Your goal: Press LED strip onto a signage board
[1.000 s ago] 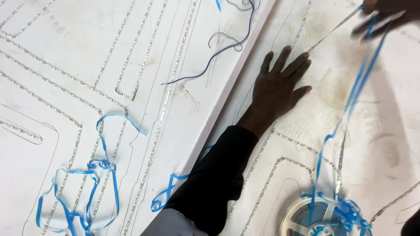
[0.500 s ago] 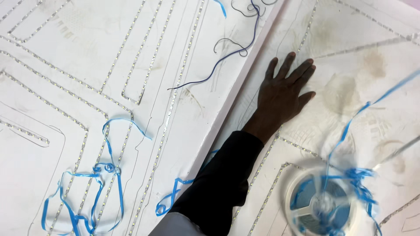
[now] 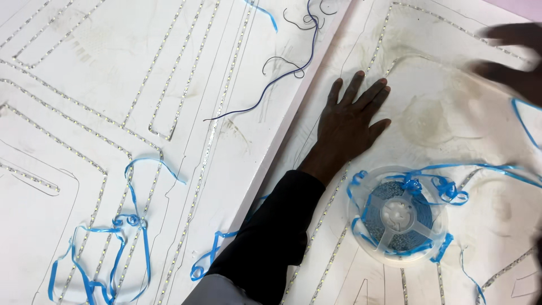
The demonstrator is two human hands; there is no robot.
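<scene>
My left hand lies flat, palm down, fingers spread and pointing toward one o'clock, thumb splayed out toward three. The wrist is straight, and my forearm runs back from it toward seven o'clock in a dark sleeve. My right hand is up at the two o'clock corner, blurred, fingers loosely open and reaching toward nine o'clock; I cannot tell whether it grips anything.
</scene>
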